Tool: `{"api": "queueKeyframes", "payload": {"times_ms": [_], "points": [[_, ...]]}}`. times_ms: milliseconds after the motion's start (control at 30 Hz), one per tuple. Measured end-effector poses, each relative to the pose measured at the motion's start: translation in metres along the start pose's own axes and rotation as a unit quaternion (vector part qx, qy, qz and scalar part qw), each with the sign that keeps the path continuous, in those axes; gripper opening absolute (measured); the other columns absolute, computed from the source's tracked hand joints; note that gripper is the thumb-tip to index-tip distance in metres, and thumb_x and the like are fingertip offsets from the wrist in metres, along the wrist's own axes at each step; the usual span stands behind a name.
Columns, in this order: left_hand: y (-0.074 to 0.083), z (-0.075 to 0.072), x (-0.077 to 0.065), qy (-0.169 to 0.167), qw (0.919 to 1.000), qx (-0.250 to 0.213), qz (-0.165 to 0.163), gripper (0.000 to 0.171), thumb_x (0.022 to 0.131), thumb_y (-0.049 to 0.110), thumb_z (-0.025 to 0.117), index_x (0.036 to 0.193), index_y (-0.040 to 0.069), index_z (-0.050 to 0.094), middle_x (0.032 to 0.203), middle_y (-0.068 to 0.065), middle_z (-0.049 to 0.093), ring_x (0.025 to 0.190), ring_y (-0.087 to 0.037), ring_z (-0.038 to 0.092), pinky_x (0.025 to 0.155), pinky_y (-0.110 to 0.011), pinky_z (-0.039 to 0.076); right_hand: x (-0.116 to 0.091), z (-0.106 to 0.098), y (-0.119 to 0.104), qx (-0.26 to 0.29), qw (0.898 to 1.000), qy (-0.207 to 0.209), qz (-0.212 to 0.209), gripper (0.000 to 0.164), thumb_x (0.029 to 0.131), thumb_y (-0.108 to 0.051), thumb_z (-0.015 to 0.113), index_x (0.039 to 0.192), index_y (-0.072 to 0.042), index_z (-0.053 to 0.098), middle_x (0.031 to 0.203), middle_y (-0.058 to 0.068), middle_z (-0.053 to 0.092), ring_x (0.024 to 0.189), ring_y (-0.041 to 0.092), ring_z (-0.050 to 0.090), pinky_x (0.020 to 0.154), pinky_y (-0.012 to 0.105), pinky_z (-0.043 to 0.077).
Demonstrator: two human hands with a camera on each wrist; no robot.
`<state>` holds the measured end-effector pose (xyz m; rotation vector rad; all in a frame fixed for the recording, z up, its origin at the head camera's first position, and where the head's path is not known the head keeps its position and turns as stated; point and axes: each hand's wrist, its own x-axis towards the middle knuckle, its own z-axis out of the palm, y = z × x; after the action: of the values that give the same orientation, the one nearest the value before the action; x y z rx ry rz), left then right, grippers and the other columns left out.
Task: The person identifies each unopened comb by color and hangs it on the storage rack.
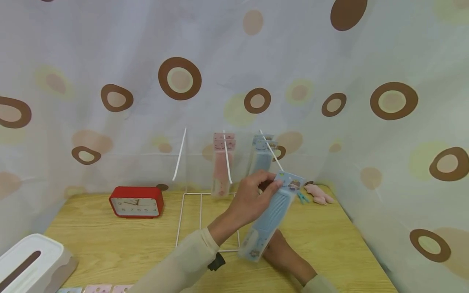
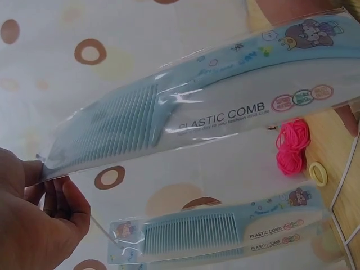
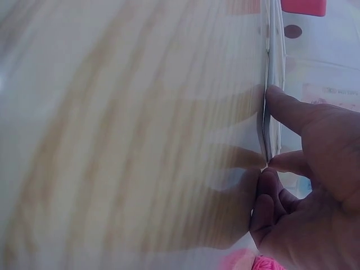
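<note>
In the head view my left hand (image 1: 254,193) pinches the header card of a blue plastic comb in a clear packet (image 1: 272,213), held slanting at the front of the right hook (image 1: 272,150). Whether the hook passes through the card's hole is unclear. Behind this packet's lower end, my right hand (image 1: 280,250) is low at the tabletop. Its curled fingers (image 3: 270,197) hold the base of the white wire rack (image 1: 179,219), partly hidden. Two more packed blue combs (image 2: 191,233) hang on the right hook; packed pink combs (image 1: 221,171) hang on the middle one.
A red alarm clock (image 1: 136,202) stands left of the rack, with a white tissue box (image 1: 55,254) nearer. Pink header cards (image 1: 98,289) show at the front edge. A turquoise clip (image 1: 303,198) and pale pink object (image 1: 318,194) lie right. Pink yarn (image 2: 292,146) appears in the left wrist view.
</note>
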<state>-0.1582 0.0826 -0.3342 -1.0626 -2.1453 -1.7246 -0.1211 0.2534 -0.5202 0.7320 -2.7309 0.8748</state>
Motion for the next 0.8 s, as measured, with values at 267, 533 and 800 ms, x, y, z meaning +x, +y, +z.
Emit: {"api": "queueKeyframes", "payload": {"times_ms": [267,533,800], "points": [[-0.013,0.001,0.007,0.026,0.9993,0.022,-0.017,0.019,0.101,0.020,0.061,0.107,0.004,0.069,0.093,-0.003,0.066,0.079,-0.011,0.060,0.071,-0.022,0.053,0.001,-0.005,-0.004,0.030,0.993,-0.057,0.100,0.041,0.091,-0.030,0.074,0.119,-0.001,0.066,0.109,0.011,0.053,0.098,0.024,0.050,0.082,0.041,0.045],[-0.038,0.007,0.023,0.088,0.9951,0.042,-0.018,0.019,0.102,0.020,0.060,0.102,0.003,0.069,0.095,-0.006,0.065,0.085,-0.017,0.062,0.076,-0.025,0.053,0.003,-0.003,-0.004,0.047,0.985,-0.086,0.140,0.060,0.091,-0.032,0.074,0.132,0.009,0.058,0.087,0.002,0.035,0.077,0.017,0.030,0.062,0.025,0.027],[-0.061,0.012,0.043,0.153,0.9873,0.009,-0.042,0.020,0.101,0.019,0.061,0.104,0.000,0.068,0.097,-0.008,0.066,0.086,-0.019,0.064,0.077,-0.026,0.054,0.003,-0.003,-0.004,0.050,0.985,-0.086,0.144,0.071,0.091,-0.032,0.074,0.145,0.006,0.047,0.087,0.002,0.034,0.077,0.017,0.029,0.063,0.025,0.026]]}}
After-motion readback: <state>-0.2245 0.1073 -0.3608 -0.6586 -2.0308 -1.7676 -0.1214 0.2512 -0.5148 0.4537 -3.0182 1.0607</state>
